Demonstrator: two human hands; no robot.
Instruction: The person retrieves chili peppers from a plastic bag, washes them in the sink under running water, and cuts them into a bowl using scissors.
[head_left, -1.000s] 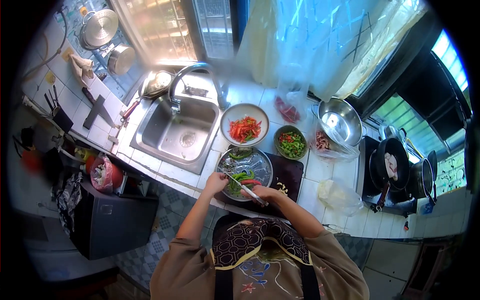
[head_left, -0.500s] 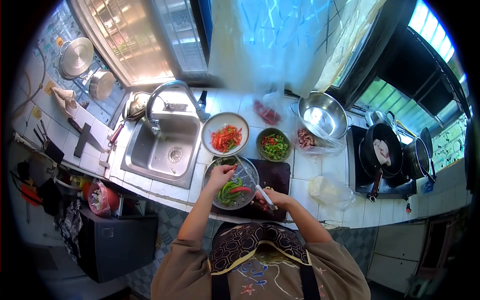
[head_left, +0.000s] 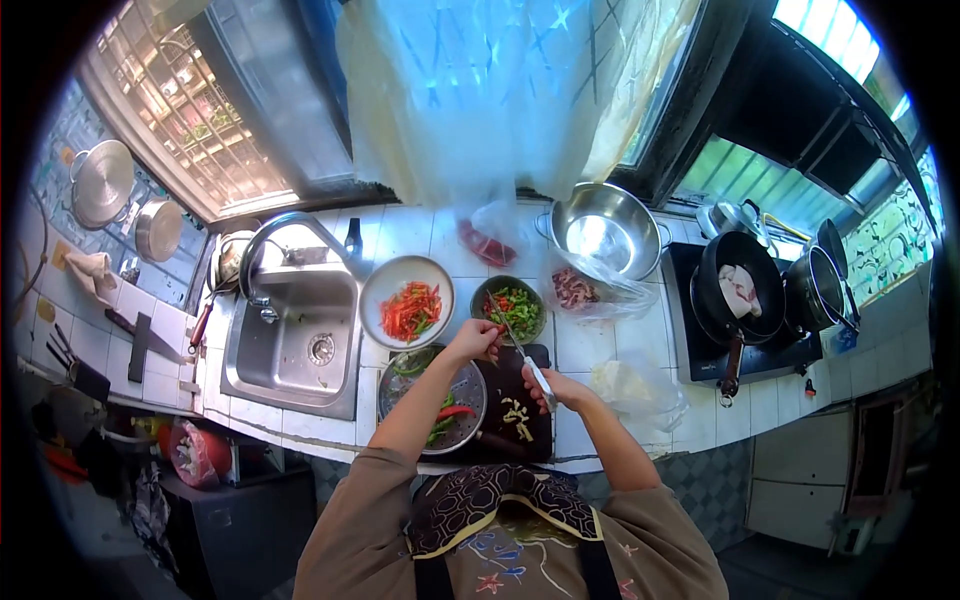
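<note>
My right hand (head_left: pixel 560 390) grips what look like white-handled scissors (head_left: pixel 541 381), their narrow metal blades slanting up and left over a dark green bowl (head_left: pixel 541 318) of chopped green and red peppers. Just in front of the bowl, my left hand (head_left: pixel 480 341) is pinched near the blades on what seems to be a chili pepper, mostly hidden by the fingers. Below my left forearm sits a perforated metal colander (head_left: pixel 468 425) holding whole green peppers and a red pepper (head_left: pixel 456 411). Light chopped pieces (head_left: pixel 517 415) lie on the dark cutting board (head_left: pixel 535 448) under my hands.
A white plate (head_left: pixel 374 318) of sliced red pepper stands beside the sink (head_left: pixel 290 396). Behind are bagged meat (head_left: pixel 575 288), a red package (head_left: pixel 487 243) and a steel pot (head_left: pixel 604 228). At right, a wok (head_left: pixel 712 290) rests on the stove; a plastic bag (head_left: pixel 645 385) lies nearer.
Both hands have moved from over the colander to the chopped-pepper bowl, the scissors going along. The view has shifted, and the pieces on the board now show.
</note>
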